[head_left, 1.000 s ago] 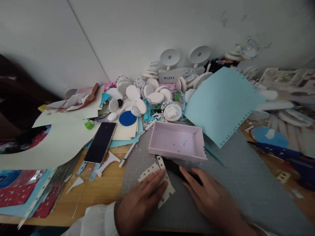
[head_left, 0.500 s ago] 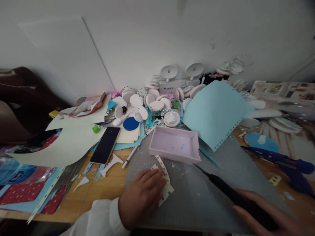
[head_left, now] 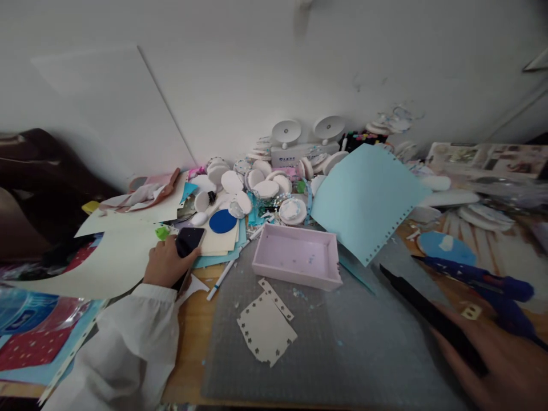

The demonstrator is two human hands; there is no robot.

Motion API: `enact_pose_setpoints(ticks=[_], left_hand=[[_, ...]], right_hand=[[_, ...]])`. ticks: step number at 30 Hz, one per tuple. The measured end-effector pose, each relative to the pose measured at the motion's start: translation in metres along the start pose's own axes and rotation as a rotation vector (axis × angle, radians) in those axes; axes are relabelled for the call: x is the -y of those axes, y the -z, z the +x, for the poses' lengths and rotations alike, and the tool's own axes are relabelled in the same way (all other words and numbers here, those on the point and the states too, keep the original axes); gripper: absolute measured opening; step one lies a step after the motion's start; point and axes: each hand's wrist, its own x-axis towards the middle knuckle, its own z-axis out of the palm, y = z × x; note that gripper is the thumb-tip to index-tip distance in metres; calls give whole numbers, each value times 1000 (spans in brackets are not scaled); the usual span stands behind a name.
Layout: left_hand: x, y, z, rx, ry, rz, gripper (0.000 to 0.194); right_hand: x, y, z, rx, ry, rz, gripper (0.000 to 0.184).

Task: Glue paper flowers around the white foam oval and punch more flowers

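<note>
My left hand (head_left: 166,262) is at the dark phone (head_left: 190,240) left of the mat, its fingers and thumb closed round the phone's sides. In my right hand (head_left: 492,354) is a black craft knife (head_left: 428,308), its tip angled up and left over the grey cutting mat (head_left: 359,354). A cream paper piece with punched edges (head_left: 268,328) lies on the mat, and a narrow punched strip (head_left: 278,298) rests along its upper right edge. Just behind them sits a shallow pink tray (head_left: 295,257) with small scraps in it.
A light blue punched sheet (head_left: 368,200) leans behind the tray. White foam discs (head_left: 265,188) are heaped along the wall. A blue glue gun (head_left: 479,279) lies at the right. A white pen (head_left: 222,279) and a blue disc (head_left: 222,221) lie left of the tray.
My left hand has left the cream paper and moved up and left to take hold of the phone. The knife in my right hand has shifted right, away from the tray.
</note>
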Motion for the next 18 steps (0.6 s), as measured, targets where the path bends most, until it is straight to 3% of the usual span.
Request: enact_pose_setpoints(ticks=[4, 8, 10, 14, 15, 18], left_hand=[[-4, 3, -1, -4, -32, 16, 75], [-4, 4, -2, 8, -42, 18, 74], [-5, 3, -4, 17, -45, 19, 75], [-10, 12, -16, -92, -100, 4, 74], [-11, 17, -21, -142, -149, -26, 71], [-18, 34, -44, -213, -346, -206, 55]], right_hand=[[-13, -6, 5, 117, 105, -240, 29], [-8, -11, 18, 81, 103, -209, 38], [5, -12, 35, 18, -6, -32, 37], [30, -15, 84, -86, -478, 672, 31], [34, -16, 97, -31, -578, 820, 30], [40, -18, 126, 106, -635, 973, 29]])
